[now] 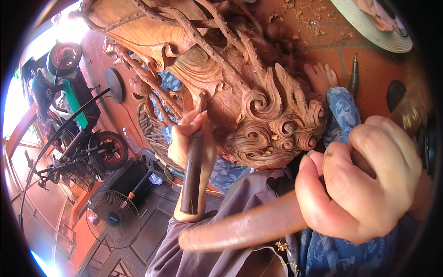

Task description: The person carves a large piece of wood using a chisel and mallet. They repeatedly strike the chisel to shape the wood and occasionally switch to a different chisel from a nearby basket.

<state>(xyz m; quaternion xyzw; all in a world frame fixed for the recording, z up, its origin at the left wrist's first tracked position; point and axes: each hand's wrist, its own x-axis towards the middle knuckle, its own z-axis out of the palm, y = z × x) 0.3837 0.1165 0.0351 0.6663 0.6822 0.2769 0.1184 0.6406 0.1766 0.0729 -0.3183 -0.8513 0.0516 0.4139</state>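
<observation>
A large brown wood carving (pixel 258 106) with curled scrolls, smooth folds and branch-like stems fills the upper middle of the head view. My left hand (pixel 196 143) is closed round a chisel with a dark cylindrical handle (pixel 192 177). The chisel's tip points at a small scroll on the carving; whether it touches I cannot tell. Nearer to me on the right, my right hand (pixel 369 180) is wrapped round a curved wooden club (pixel 249 224). One end of the club reaches left across my lap, slightly blurred.
Wood shavings (pixel 300 21) lie on the tiled floor by a bare foot (pixel 320 76). A metal tool (pixel 354 76) and a pale hat (pixel 376 23) are at right. On the left stand a bicycle-like two-wheeler (pixel 74 111), a standing fan (pixel 113 218) and a plastic bottle (pixel 131 140).
</observation>
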